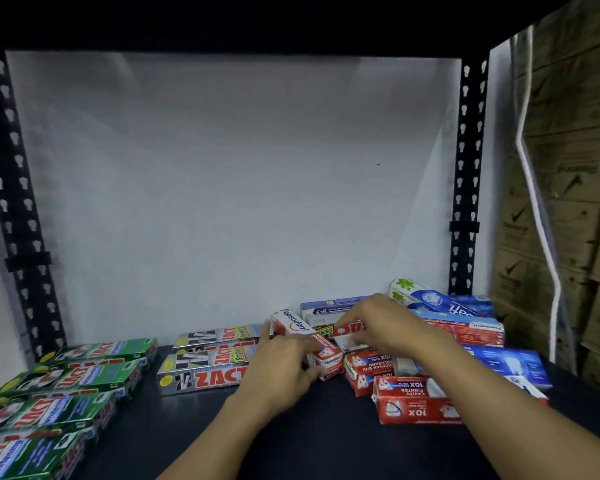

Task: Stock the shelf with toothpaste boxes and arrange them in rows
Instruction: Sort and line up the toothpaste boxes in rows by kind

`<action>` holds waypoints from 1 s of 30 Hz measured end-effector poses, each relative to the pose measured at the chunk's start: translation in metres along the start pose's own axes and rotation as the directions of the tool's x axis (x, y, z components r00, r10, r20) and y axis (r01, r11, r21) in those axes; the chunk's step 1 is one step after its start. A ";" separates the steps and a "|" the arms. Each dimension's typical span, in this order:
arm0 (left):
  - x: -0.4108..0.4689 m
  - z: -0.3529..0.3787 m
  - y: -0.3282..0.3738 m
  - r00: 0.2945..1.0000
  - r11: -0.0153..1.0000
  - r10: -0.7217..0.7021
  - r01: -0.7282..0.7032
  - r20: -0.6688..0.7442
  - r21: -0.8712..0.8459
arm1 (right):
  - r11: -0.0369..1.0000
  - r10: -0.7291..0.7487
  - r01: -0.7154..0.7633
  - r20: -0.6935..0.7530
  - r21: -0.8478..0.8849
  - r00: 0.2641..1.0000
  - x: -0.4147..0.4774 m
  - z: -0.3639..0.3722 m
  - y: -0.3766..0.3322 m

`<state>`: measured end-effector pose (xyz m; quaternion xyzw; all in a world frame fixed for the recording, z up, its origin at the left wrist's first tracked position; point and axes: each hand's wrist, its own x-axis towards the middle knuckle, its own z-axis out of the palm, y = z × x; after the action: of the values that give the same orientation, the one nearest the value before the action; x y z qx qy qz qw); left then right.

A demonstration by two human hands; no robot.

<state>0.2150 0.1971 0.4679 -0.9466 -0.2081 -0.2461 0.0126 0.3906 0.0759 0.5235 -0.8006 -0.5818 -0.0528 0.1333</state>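
A dark shelf board point(319, 441) carries many toothpaste boxes. Green Zact boxes point(66, 382) lie in rows at the left. Silver Zact boxes point(205, 362) lie side by side in the middle. A loose heap of red and blue boxes point(471, 344) fills the right. My left hand point(284, 365) grips a red and white Pepsodent box point(305, 337) at its near end. My right hand point(385, 323) reaches over the heap, its fingers curled on a silver and red Zact box point(347, 332) behind the Pepsodent box.
A white back panel point(236, 188) closes the shelf behind. Black perforated uprights point(466, 174) stand at both back corners. Brown cartons point(568, 209) are stacked outside to the right. A red 10X box point(416, 407) lies nearest the front edge on the right.
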 end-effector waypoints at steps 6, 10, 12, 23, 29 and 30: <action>-0.002 0.002 -0.004 1.000 0.999 0.006 -0.005 0.018 -0.037 | 0.995 -0.057 0.072 0.221 -0.063 0.974 0.015 -0.008 -0.010; -0.003 0.000 -0.004 1.000 0.997 0.013 -0.011 0.017 -0.073 | 0.992 -0.084 0.109 0.313 -0.061 0.946 0.017 -0.010 -0.006; -0.004 0.000 -0.004 1.000 0.997 0.013 -0.012 0.013 -0.082 | 0.992 -0.094 0.114 0.301 -0.051 0.949 0.016 -0.009 -0.002; -0.008 0.000 -0.004 0.999 0.977 -0.033 0.039 0.034 -0.209 | 0.976 -0.067 0.057 0.041 0.210 0.997 0.009 -0.018 0.011; -0.003 -0.008 0.007 0.983 0.908 -0.149 0.093 -0.106 -0.409 | 0.906 -0.073 0.114 -0.116 0.408 0.991 0.008 -0.030 0.005; -0.002 -0.010 0.009 0.979 0.886 -0.164 0.092 -0.120 -0.455 | 0.874 -0.071 0.130 -0.140 0.468 0.988 0.008 -0.032 0.002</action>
<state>0.2129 0.1868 0.4763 -0.8861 -0.2063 -0.3607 -0.2055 0.3971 0.0739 0.5555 -0.7074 -0.6089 0.0374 0.3569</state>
